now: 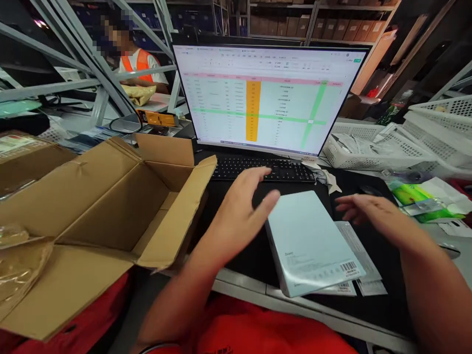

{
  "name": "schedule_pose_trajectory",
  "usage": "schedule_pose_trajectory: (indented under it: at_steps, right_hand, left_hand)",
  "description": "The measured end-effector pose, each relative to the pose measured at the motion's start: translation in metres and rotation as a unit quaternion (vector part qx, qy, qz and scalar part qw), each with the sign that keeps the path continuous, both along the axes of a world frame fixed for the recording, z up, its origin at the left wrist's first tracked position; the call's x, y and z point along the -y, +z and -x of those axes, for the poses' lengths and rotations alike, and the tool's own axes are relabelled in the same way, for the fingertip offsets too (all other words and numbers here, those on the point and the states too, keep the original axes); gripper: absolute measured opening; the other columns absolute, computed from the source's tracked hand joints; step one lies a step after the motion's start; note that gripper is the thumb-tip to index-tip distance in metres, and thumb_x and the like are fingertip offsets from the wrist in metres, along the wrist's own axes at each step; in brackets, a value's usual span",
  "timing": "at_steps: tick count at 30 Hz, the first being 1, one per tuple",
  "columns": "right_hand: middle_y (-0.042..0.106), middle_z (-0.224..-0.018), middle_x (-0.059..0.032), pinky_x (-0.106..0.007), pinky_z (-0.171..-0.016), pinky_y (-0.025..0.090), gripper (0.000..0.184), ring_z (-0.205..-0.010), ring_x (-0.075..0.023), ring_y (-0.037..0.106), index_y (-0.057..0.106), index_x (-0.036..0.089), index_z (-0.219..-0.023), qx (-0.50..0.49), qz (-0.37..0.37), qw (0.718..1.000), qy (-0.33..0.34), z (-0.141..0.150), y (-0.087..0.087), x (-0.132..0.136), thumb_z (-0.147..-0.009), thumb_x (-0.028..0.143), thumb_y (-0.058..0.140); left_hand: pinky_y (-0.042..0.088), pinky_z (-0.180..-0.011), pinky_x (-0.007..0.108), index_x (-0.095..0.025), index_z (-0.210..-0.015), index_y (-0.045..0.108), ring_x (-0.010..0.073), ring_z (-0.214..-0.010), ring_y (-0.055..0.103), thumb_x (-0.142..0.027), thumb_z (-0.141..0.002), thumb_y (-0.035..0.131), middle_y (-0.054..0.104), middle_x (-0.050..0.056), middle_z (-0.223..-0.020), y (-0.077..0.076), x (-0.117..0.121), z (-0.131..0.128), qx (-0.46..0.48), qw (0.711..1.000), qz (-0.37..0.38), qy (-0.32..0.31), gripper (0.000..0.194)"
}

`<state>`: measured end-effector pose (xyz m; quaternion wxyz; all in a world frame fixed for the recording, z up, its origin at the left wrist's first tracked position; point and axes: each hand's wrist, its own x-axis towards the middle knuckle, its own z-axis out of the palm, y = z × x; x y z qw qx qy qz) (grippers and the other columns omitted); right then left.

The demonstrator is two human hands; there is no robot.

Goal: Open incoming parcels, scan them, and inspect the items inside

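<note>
The pale blue box (313, 236) lies flat on the black mat (247, 263), right there between the person's two hands, partly over some flat packets (359, 250) that stick out at its right side. From where I'm standing, its long axis runs from the far side of the mat to the near edge, slanting a little, so the near end sits further right than the far end. The barcode is at the near right corner.

The left hand (236, 211) is the nearer one: it is open, empty, thumb apart from the fingers, with the thumb tip right by the box's far left corner. Whether it touches, I can't tell. Most of the box stretches away from that thumb, to the right and nearer the person. The right hand (372, 211) is off to the right of the box's far half, apart from it, fingers loosely bent and spread, blurred, with nothing to be seen in its grip.

Beyond the box, on the far side, is the keyboard (232, 169), close by the left hand's fingers; over on the left, the cardboard carton (110, 206) gapes with its flaps up
</note>
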<state>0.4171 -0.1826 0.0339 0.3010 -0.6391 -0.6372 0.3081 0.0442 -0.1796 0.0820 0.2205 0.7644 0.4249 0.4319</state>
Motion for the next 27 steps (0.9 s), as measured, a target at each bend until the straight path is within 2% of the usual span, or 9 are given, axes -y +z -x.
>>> schedule_pose_trajectory:
  at_steps: [4, 7, 9, 12, 16, 19, 22, 25, 27]
  right_hand:
    - [0.072, -0.112, -0.0072, -0.040, -0.083, 0.058, 0.058, -0.094, -0.0256, 0.068, 0.071, 0.022, -0.119, 0.090, 0.003, 0.996, 0.019, 0.022, -0.001, 0.055, -0.093, 0.068, 0.048]
    - [0.069, -0.121, -0.0069, -0.040, -0.089, 0.056, 0.052, -0.106, -0.0275, 0.065, 0.069, 0.023, -0.123, 0.154, -0.009, 0.988, -0.016, 0.008, -0.021, 0.089, -0.094, 0.061, 0.048]
    - [0.068, -0.123, -0.0081, -0.037, -0.090, 0.056, 0.049, -0.108, -0.0261, 0.064, 0.065, 0.021, -0.128, 0.191, 0.014, 0.980, -0.050, -0.002, -0.038, 0.104, -0.095, 0.054, 0.048]
    - [0.063, -0.129, -0.0148, -0.042, -0.097, 0.053, 0.056, -0.112, -0.0284, 0.063, 0.055, 0.015, -0.138, 0.246, 0.044, 0.960, -0.122, -0.002, -0.064, 0.117, -0.095, 0.049, 0.048]
    - [0.043, -0.149, -0.0241, -0.055, -0.103, 0.048, 0.078, -0.132, -0.0418, 0.047, 0.044, 0.010, -0.148, 0.332, 0.039, 0.932, -0.141, 0.025, -0.091, 0.126, -0.084, 0.047, 0.069]
    - [0.035, -0.155, -0.0216, -0.054, -0.101, 0.050, 0.064, -0.140, -0.0414, 0.039, 0.044, 0.014, -0.149, 0.414, 0.070, 0.901, -0.108, 0.046, -0.099, 0.129, -0.089, 0.027, 0.062]
    - [0.044, -0.149, -0.0228, -0.046, -0.096, 0.054, 0.055, -0.132, -0.0372, 0.051, 0.048, 0.010, -0.146, 0.428, 0.089, 0.893, -0.108, 0.052, -0.099, 0.125, -0.091, 0.008, 0.043]
    - [0.067, -0.119, -0.0238, -0.044, -0.083, 0.058, 0.049, -0.103, -0.0353, 0.069, 0.060, 0.007, -0.132, 0.414, 0.092, 0.897, -0.120, 0.037, -0.094, 0.117, -0.089, 0.006, 0.039]
    - [0.073, -0.102, -0.0184, -0.042, -0.081, 0.058, 0.044, -0.092, -0.0325, 0.072, 0.067, 0.010, -0.121, 0.399, 0.093, 0.905, -0.116, 0.017, -0.086, 0.114, -0.089, 0.009, 0.037]
  left_hand:
    - [0.056, -0.081, 0.033, -0.031, -0.126, 0.059, 0.0212, -0.095, 0.065, -0.047, -0.097, 0.052, 0.068, 0.006, -0.115, -0.044, 0.085, 0.025, -0.003, 0.986, 0.161, -0.042, 0.034]
    - [0.057, -0.077, 0.035, -0.027, -0.123, 0.061, 0.0217, -0.085, 0.066, -0.055, -0.098, 0.042, 0.070, 0.007, -0.103, -0.083, 0.100, 0.036, 0.003, 0.957, 0.281, -0.072, 0.041]
    - [0.057, -0.082, 0.039, -0.025, -0.119, 0.063, 0.0237, -0.089, 0.067, -0.057, -0.098, 0.041, 0.070, 0.008, -0.103, -0.100, 0.093, 0.036, -0.006, 0.959, 0.279, -0.046, 0.045]
    - [0.056, -0.088, 0.045, -0.022, -0.114, 0.062, 0.0273, -0.096, 0.065, -0.058, -0.093, 0.046, 0.067, 0.011, -0.108, -0.116, 0.074, 0.032, -0.009, 0.982, 0.178, 0.060, 0.045]
    - [0.052, -0.100, 0.054, -0.013, -0.140, 0.042, 0.0332, -0.113, 0.059, -0.055, -0.084, 0.058, 0.049, 0.020, -0.134, -0.131, 0.049, 0.026, -0.020, 0.980, 0.036, 0.196, 0.072]
    - [0.045, -0.110, 0.056, -0.012, -0.152, 0.023, 0.0358, -0.128, 0.051, -0.051, -0.085, 0.059, 0.035, 0.022, -0.148, -0.134, 0.031, 0.018, -0.055, 0.983, 0.001, 0.174, 0.086]
    - [0.041, -0.113, 0.056, -0.016, -0.154, 0.021, 0.0354, -0.136, 0.047, -0.045, -0.088, 0.056, 0.035, 0.020, -0.152, -0.130, 0.013, 0.010, -0.084, 0.985, -0.013, 0.151, 0.080]
    - [0.049, -0.103, 0.049, -0.020, -0.147, 0.034, 0.0330, -0.127, 0.056, -0.037, -0.087, 0.057, 0.053, 0.016, -0.141, -0.127, -0.003, 0.009, -0.101, 0.986, 0.035, 0.127, 0.067]
    - [0.054, -0.090, 0.045, -0.020, -0.127, 0.052, 0.0311, -0.107, 0.067, -0.035, -0.086, 0.057, 0.068, 0.012, -0.116, -0.127, -0.012, 0.011, -0.107, 0.983, 0.098, 0.111, 0.044]
